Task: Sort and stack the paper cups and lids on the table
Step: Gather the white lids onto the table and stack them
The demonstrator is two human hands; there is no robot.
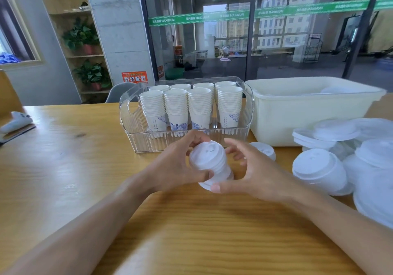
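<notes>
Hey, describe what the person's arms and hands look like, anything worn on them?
Both forearms are bare right up to the frame edge, with no sleeves in view. The left hand and right hand wear no gloves, and no rings, watch or bracelets show. Fingernails are short and unpainted.

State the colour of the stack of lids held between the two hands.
White, plain, seen in the head view: the stack of lids.

At ten o'clock, two potted plants (81, 35) sit on a wooden shelf (85, 56). A grey chair (119, 92) stands beyond the surface (63, 157). At nine o'clock lies a white device (16, 121).
</notes>
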